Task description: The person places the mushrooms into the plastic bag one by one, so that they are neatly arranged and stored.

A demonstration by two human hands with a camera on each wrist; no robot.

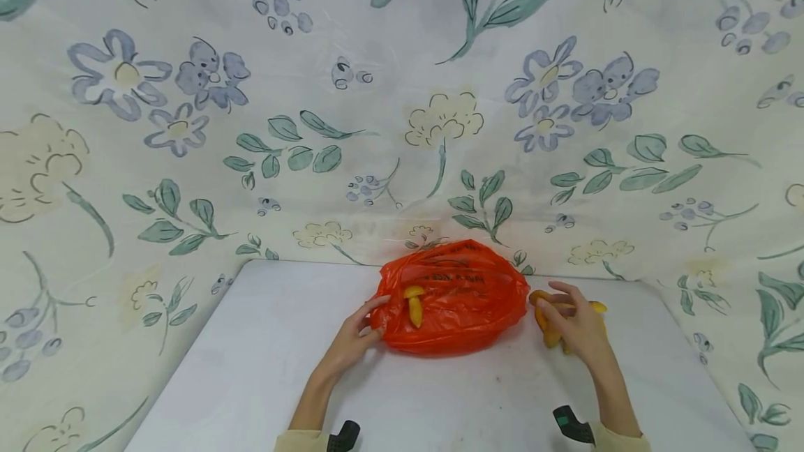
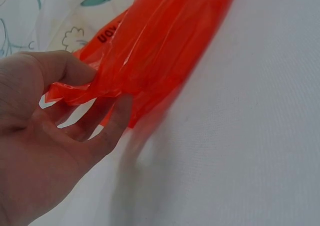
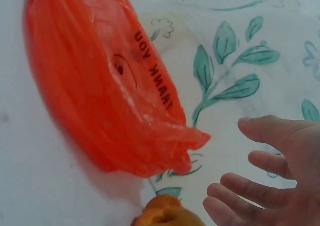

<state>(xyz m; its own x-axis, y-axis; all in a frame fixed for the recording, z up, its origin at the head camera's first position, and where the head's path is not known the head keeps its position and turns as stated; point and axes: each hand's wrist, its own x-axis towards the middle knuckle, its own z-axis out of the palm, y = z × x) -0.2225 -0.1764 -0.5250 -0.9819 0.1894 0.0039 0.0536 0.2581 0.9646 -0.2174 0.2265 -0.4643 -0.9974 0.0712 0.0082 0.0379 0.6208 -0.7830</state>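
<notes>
A red plastic bag [image 1: 465, 312] with dark printed lettering lies at the back of the white table. My left hand [image 1: 352, 344] holds the bag's left edge; in the left wrist view the crumpled plastic [image 2: 112, 80] passes between thumb and fingers. A yellow mushroom-shaped piece [image 1: 415, 307] shows bright against the bag's left part; whether it is on or inside the bag I cannot tell. To the bag's right, my right hand [image 1: 574, 326] hovers over several yellow mushroom-shaped pieces [image 1: 552, 337], partly hiding them. Its fingers are spread and loosely bent, apart from the mushroom-shaped piece [image 3: 167, 213] below.
The white table [image 1: 264, 340] stretches to both sides and in front of the bag. Behind it hangs a floral cloth [image 1: 377, 229], close to the bag's back. Black wrist straps [image 1: 571, 424] show near the sleeves.
</notes>
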